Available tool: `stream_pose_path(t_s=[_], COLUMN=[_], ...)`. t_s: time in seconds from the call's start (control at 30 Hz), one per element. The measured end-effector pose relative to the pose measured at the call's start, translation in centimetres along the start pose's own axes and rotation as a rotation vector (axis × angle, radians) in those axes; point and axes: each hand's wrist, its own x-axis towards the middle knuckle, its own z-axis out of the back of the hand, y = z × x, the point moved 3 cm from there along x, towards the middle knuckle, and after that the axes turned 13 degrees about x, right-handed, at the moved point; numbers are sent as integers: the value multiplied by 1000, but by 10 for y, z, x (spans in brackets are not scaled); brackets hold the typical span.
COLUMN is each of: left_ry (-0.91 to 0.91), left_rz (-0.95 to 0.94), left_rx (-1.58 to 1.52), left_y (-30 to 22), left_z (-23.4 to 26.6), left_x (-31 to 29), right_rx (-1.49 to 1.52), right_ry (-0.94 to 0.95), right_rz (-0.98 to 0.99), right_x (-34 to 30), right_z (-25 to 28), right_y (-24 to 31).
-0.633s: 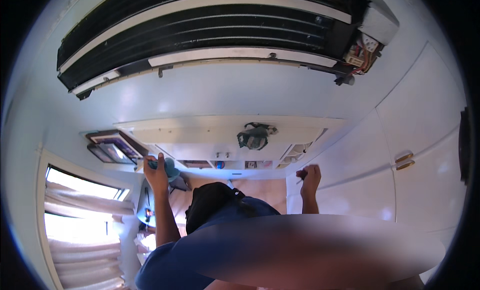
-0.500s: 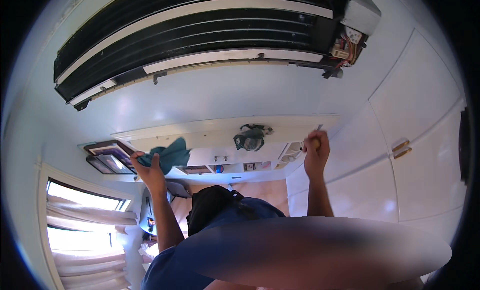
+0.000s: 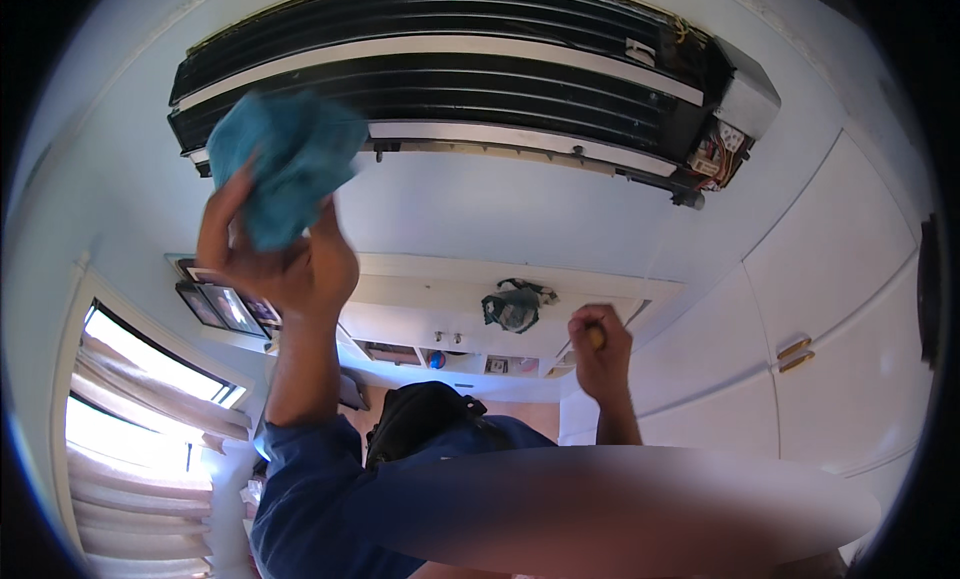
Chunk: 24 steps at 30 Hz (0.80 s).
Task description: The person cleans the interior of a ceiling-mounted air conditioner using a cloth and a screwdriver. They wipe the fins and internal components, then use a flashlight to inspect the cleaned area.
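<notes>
A crumpled teal cloth (image 3: 290,164) is in my raised left hand (image 3: 300,264), blurred by motion. The cloth overlaps the left part of a wall-mounted air conditioner (image 3: 480,104) whose front cover is off, baring black fins and white strips. Whether cloth and unit touch, I cannot tell. Lower and to the right, my right hand (image 3: 607,369) is closed round a yellowish handle (image 3: 597,336); the rest of that object is hidden. At the unit's right end, wires (image 3: 712,157) show beside a grey metal box (image 3: 747,99).
Below the unit runs a white shelf (image 3: 420,289) with a bunched patterned cloth (image 3: 515,307) on it. Framed pictures (image 3: 228,307) stand at left, above a curtained window (image 3: 140,449). White cupboard doors (image 3: 835,229) with brass handles (image 3: 795,354) line the right wall.
My left hand has swung up with the teal cloth from shelf height to the unit's left part. My right hand has shifted slightly left and down. The view has moved a little.
</notes>
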Motion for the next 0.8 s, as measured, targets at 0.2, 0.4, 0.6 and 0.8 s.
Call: stream_pose_path(t_s=[0.2,0.4,0.6,0.8], left_ry=[521,1071,999,675], left_rz=[-298,-467,-697,-1112], left_rx=[-26,-206,-163,350], left_y=[2,-45,-65,-32], left_z=[-110,-239,-290,-279], left_x=[108,165,179,180], right_rx=[-37,-67,-105,-178], right_ry=[69,43,16,-46], right_rz=[-182,-317,-467,-458], right_x=[-37,-55,-90,-108], right_z=[4,0,0,8], right_y=[-45,-87,-115,-117])
